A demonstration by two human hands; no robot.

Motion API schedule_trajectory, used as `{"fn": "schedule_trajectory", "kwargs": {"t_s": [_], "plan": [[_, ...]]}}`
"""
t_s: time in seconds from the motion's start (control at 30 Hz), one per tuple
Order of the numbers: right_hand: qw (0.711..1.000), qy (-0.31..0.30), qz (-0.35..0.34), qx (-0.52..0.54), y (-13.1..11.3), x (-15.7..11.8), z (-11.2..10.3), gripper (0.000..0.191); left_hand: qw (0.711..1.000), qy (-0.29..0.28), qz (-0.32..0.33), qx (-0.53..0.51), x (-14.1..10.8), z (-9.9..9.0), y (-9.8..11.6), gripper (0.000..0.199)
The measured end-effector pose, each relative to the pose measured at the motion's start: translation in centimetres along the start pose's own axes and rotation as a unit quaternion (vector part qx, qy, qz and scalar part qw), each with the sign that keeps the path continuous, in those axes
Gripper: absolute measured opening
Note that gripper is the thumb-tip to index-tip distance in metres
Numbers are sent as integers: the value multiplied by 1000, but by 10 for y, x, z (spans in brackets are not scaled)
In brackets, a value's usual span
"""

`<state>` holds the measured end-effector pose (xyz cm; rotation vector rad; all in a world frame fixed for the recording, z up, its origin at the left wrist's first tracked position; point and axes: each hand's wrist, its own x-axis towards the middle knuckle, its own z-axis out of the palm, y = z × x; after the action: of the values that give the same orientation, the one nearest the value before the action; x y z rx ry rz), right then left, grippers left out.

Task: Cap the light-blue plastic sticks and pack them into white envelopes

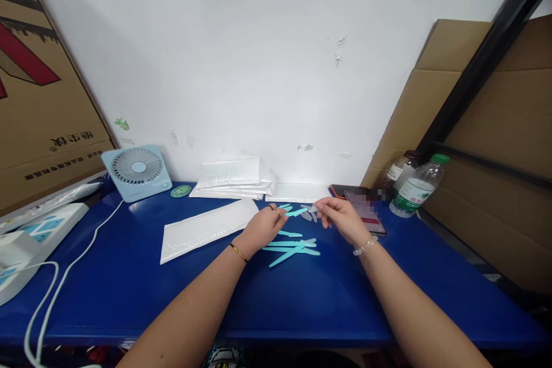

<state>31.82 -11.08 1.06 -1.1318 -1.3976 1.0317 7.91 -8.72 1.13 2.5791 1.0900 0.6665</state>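
Observation:
My left hand (262, 226) pinches a turquoise eyebrow razor (296, 213) by its handle, the blade end pointing right. Opposite it, my right hand (342, 219) has thumb and fingertips closed on a small translucent cap (313, 208) at the razor's tip; whether the cap is on the blade I cannot tell. Several more translucent caps (306, 216) lie loose just behind and below the fingers. Nearer to me, several turquoise razors (295, 250) lie crossed on the blue table (319, 299). Others show partly behind my left hand.
White bubble mailers (230, 175) are stacked against the wall, and one mailer (202, 231) lies left of my hand. A phone (366, 213) and bottles (414, 190) stand or lie at right. At left are a fan (138, 171), a power strip (41, 244) and cables.

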Motion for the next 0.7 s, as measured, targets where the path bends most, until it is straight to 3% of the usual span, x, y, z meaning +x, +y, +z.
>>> {"fn": "schedule_trajectory", "kwargs": {"t_s": [0.17,0.57,0.63,0.7], "plan": [[998,-16,5,-55,-5,-2,4,34,1000,-11,6,21,0,2,0,36],[994,-90,26,-51,-3,-5,23,36,999,-19,0,32,-2,3,9,34],[993,-77,20,-90,-2,-2,15,33,999,-26,-2,24,-4,4,13,33],[985,-17,-8,-174,1,2,4,31,999,-45,3,6,-6,4,17,30]]}}
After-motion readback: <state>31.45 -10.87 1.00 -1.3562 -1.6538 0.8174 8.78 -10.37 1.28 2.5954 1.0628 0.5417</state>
